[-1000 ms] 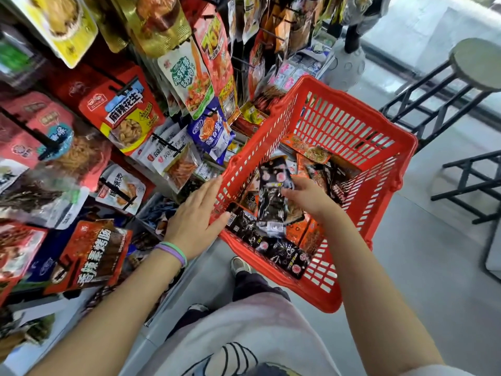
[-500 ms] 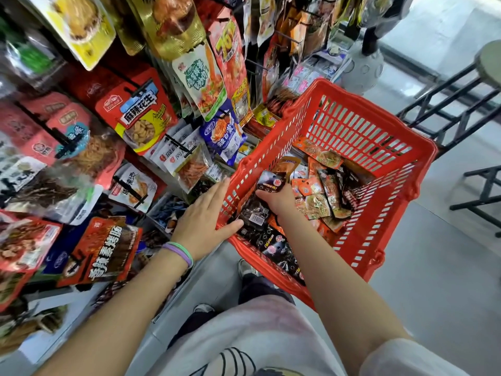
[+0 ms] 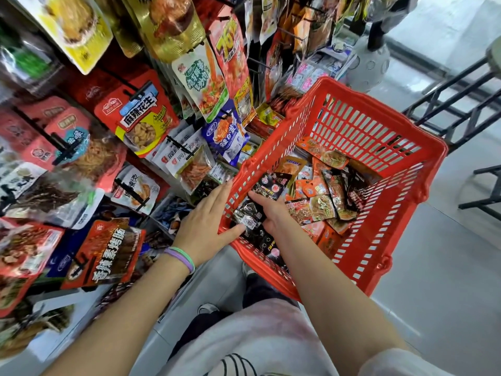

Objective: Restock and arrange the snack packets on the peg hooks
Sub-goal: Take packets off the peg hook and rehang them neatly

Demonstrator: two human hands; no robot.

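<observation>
Right hand [image 3: 272,213] grips black packets [image 3: 248,217] inside red basket [image 3: 379,126].

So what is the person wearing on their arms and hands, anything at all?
Both forearms are bare, with no gloves on the hands. The left hand has thin bands at its wrist, one green and one purple. The right hand wears nothing; a pale short sleeve shows at that upper arm.

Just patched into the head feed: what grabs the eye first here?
The red basket at centre right, its floor littered with orange and black snack packets. Both hands are at its near-left corner: the left hand on the rim, the right hand inside among black packets. Packets on peg hooks crowd the left.
</observation>
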